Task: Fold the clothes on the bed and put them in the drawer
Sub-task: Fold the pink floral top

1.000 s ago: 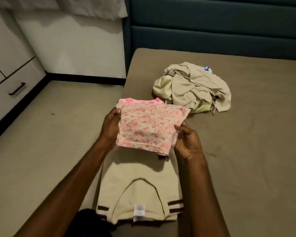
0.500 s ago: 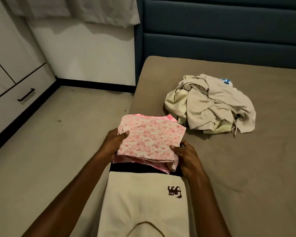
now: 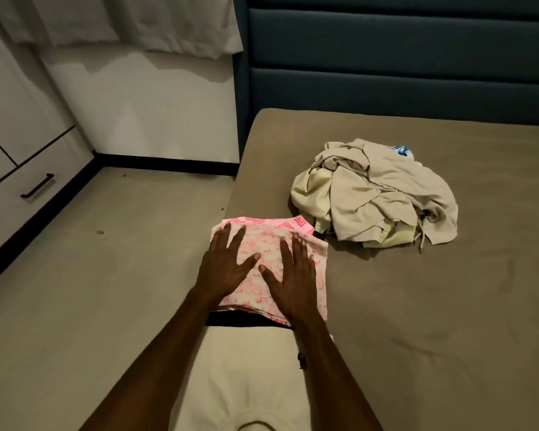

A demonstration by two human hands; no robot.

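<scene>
Both hands, left hand (image 3: 223,269) and right hand (image 3: 294,279), lie flat-fingered on the pink garment (image 3: 271,256); best press outward past the fingertips, squaring edges.

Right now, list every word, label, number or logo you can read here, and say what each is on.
No text here is readable.
Blue print on a garment in the unfolded pile: too blurred to tell whether it is lettering.
Dark emblem on the cream garment: mostly hidden by the right arm, no letters visible.
Pink garment under both hands: pattern only, no words.
</scene>
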